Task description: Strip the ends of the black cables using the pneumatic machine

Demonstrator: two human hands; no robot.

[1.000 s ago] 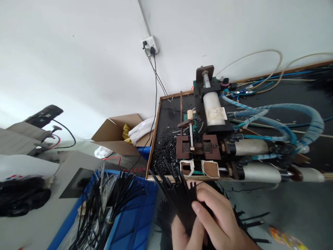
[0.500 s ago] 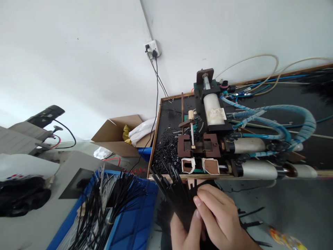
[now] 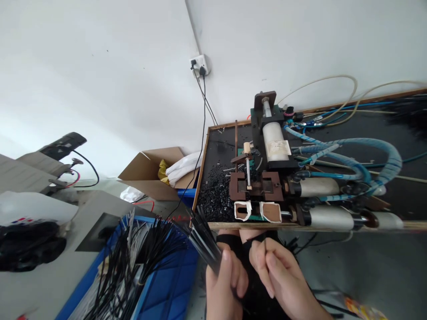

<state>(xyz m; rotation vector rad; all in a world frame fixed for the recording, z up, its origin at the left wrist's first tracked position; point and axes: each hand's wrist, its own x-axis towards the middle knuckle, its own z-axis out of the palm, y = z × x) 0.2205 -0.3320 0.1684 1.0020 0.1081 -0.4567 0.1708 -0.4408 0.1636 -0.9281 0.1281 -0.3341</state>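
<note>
My left hand (image 3: 224, 282) is closed around a bundle of black cables (image 3: 204, 238), whose loose ends fan up and left toward the bench's front edge. To the right, my right hand (image 3: 276, 271) is pinched with bent fingers. A thin dark sliver shows at its fingertips, too small to name. Both hands are below the bench edge, apart from each other. Just beyond them stands a pneumatic clamping machine (image 3: 256, 186) with brown jaws and white cylinders. More black strands (image 3: 302, 246) stick out behind my right hand.
A blue bin (image 3: 167, 284) at lower left holds black and white cables (image 3: 125, 262). Small black cut pieces (image 3: 215, 193) litter the bench's left corner. A cardboard box (image 3: 143, 173) stands beyond the bin. Blue air hoses (image 3: 376, 144) loop over the bench at right.
My hands have moved apart. The left hand has shifted left with the cable bundle, and the right hand has come away from the bundle. The view has tilted slightly.
</note>
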